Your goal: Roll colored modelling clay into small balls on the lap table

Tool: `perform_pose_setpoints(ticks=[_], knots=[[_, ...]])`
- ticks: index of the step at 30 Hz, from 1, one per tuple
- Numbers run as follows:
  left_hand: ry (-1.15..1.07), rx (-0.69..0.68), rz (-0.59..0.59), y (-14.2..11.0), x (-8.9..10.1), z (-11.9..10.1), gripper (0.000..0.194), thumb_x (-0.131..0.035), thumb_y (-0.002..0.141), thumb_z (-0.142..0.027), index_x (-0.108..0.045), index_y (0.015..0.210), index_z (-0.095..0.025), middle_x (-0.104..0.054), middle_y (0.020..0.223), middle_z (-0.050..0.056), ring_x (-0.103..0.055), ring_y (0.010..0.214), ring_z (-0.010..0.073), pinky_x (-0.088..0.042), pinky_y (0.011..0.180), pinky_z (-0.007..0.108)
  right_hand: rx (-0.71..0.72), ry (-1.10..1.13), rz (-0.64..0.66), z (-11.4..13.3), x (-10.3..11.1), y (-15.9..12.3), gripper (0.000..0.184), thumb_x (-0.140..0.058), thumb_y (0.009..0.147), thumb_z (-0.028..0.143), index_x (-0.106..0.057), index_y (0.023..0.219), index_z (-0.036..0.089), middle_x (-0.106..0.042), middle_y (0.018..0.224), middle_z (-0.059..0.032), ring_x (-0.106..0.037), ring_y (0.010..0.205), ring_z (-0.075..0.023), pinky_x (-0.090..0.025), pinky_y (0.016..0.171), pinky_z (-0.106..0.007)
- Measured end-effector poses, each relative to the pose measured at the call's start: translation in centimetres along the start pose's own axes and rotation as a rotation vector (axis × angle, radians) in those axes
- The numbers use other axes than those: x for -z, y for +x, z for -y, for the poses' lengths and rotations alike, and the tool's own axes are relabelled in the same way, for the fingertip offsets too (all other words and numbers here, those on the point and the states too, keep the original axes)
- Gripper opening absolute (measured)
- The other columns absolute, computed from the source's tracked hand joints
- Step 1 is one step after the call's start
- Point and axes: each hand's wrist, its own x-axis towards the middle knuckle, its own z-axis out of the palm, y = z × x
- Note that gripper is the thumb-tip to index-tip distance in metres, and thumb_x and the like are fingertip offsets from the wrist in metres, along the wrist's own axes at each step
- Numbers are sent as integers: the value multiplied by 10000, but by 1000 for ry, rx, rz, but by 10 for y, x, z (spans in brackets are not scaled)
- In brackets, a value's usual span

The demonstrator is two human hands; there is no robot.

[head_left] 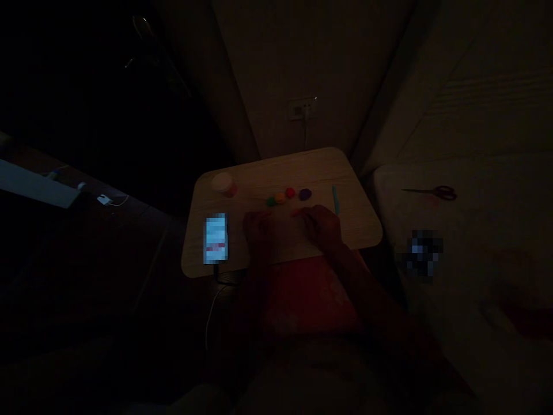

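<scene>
In the dim light, my left hand [257,229] rests over the small wooden table, its fingers curled together. My right hand [323,223] is opposite, fingers pinched, with a dark gap under the knuckles. Small orange patches show at the fingertips of both hands; whether they are bits of clay or lit skin I cannot tell. Just beyond the hands lie lumps that look like modelling clay: a green lump [271,202] touching an orange lump [280,198], a red lump [290,192] and a purple lump [305,194]. A turquoise stick [336,199] lies right of them.
A pale-lidded tub [223,184] stands at the table's [319,164] back left. Nearer is a lit phone [215,239] with a cable. Scissors [432,191] and a blurred-out object [422,253] lie on the pale surface at right. A wall socket [302,108] holds a plug.
</scene>
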Motion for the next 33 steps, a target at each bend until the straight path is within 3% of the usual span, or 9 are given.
perform_pose_setpoints(ticks=[6, 14, 20, 24, 29, 33], knots=[[133, 6, 95, 1, -4, 5, 308, -505, 925, -139, -751, 1103, -195, -693, 1122, 124, -587, 1068, 305, -436, 1020, 491, 20, 22, 28, -4, -2, -2, 307, -512, 1008, 182, -756, 1190, 212, -781, 983, -104, -716, 906, -241, -579, 840, -388], [87, -32, 92, 0, -6, 5, 250, -532, 921, -151, -729, 1067, -204, -725, 1074, 98, -602, 1031, 280, -446, 982, 449, -15, 110, 40, -9, -6, -4, 223, -582, 1009, 225, -789, 1093, 227, -817, 1099, -76, -774, 998, -238, -605, 932, -395], [103, -47, 20, -1, -5, 5, 325, -526, 833, -81, -723, 1071, -185, -646, 1084, 117, -583, 1030, 289, -458, 978, 446, -83, 121, 12, -8, -7, -5, 158, -655, 984, 303, -787, 955, 223, -831, 955, -65, -791, 842, -230, -628, 801, -344], [121, -35, 5, -1, -4, 2, 361, -518, 803, -66, -710, 1087, -176, -618, 1131, 140, -572, 1067, 317, -445, 1006, 485, -133, 79, -5, -5, -4, -3, 217, -674, 977, 375, -755, 853, 217, -810, 809, -52, -759, 698, -209, -612, 700, -313], [108, -37, -17, -3, -3, -1, 365, -536, 783, -71, -681, 1100, -179, -607, 1191, 151, -559, 1133, 328, -436, 1044, 505, -18, 89, 9, -6, -2, -2, 184, -629, 1005, 289, -790, 961, 211, -824, 982, -89, -776, 878, -239, -608, 837, -370], [125, -93, -41, -4, -2, -2, 361, -552, 772, -80, -673, 1091, -195, -603, 1183, 148, -555, 1150, 328, -443, 1052, 509, 41, 127, 20, -7, -1, 0, 303, -506, 1019, 166, -783, 1120, 235, -805, 1083, -92, -746, 1017, -246, -588, 931, -418]])
